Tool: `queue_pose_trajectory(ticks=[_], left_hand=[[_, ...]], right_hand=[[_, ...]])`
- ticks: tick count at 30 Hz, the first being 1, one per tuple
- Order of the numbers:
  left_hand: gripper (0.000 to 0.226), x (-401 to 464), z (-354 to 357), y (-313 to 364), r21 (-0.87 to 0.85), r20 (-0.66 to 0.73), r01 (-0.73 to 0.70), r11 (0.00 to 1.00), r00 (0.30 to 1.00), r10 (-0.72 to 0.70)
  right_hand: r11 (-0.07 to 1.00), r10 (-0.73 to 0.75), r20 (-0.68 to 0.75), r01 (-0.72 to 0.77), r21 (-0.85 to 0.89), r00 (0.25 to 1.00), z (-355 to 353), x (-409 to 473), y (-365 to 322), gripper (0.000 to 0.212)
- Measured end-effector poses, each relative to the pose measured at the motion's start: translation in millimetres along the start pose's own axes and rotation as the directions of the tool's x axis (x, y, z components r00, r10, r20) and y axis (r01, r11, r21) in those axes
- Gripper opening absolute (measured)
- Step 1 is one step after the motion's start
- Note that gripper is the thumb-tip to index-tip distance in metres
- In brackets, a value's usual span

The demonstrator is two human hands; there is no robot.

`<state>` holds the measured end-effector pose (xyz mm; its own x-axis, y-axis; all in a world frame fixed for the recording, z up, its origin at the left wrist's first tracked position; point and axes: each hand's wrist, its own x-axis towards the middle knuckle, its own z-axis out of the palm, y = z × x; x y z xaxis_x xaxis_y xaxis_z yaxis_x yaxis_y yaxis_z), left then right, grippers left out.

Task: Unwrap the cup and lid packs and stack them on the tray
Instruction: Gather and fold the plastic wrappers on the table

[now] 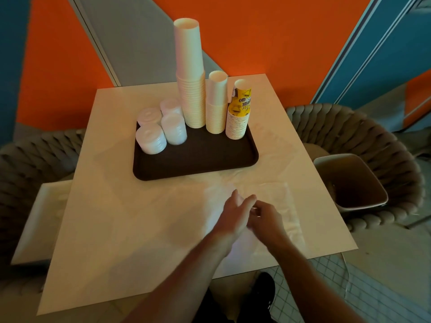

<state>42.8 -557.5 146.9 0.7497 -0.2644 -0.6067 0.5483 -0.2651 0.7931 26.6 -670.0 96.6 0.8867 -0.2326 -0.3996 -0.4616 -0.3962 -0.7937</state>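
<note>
Right hand has its grip curled, fingers pinching what looks like a fold of the clear plastic wrap lying on the counter. Left hand lies just beside it, fingers fairly straight, flat on the film and holding nothing. My read: the stacking is done and this is gathering up the spent wrap. Best way is to pin with the flat hand, draw the film in with the pinch, and bunch it small before lifting. Keep the pull low and toward the body, because the wrap runs up near the tray, and the tall cup stack there would topple easily. Lid stacks sit at the tray's left. A bin waits to the right.
</note>
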Motion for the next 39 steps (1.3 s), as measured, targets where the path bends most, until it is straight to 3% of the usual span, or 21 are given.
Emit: queue_pose_trajectory(ticks=[5, 9, 13, 24, 31, 34, 36, 39], left_hand=[[0.067, 18, -21, -27, 0.341, -0.076, 0.004, 0.940, 0.997, 0.023], [0.069, 28, -38, -57, 0.651, -0.103, 0.020, 0.759, 0.993, 0.063], [0.068, 33, -45, -78, 0.809, -0.088, 0.025, 0.588, 0.993, 0.079], [0.069, 43, -42, -86, 0.885, -0.056, -0.016, 0.466, 0.989, 0.139], [0.077, 49, -41, -94, 0.929, -0.017, -0.030, 0.369, 0.992, 0.123], [0.080, 49, -44, -94, 0.934, -0.002, -0.049, 0.353, 0.990, 0.141], [0.081, 49, -45, -95, 0.936, 0.005, -0.058, 0.346, 0.988, 0.153], [0.080, 51, -47, -98, 0.935, 0.014, -0.072, 0.347, 0.986, 0.165]], right_hand=[[0.974, 0.155, 0.076, -0.165, 0.155, 0.985, -44, 28, 27, 0.008], [0.976, 0.156, 0.051, -0.162, 0.148, 0.986, -68, 43, 43, 0.011], [0.981, 0.159, 0.105, -0.169, 0.092, 0.982, -81, 51, 53, 0.012], [0.979, 0.167, 0.159, -0.183, 0.093, 0.973, -94, 61, 62, 0.004], [0.974, 0.214, 0.137, -0.221, 0.038, 0.967, -95, 66, 73, 0.015], [0.968, 0.235, 0.009, -0.233, -0.093, 0.972, -100, 70, 79, 0.018], [0.936, 0.231, -0.152, -0.262, -0.234, 0.961, -103, 69, 75, 0.034], [0.918, 0.042, -0.282, -0.149, -0.368, 0.958, -90, 51, 54, 0.051]])
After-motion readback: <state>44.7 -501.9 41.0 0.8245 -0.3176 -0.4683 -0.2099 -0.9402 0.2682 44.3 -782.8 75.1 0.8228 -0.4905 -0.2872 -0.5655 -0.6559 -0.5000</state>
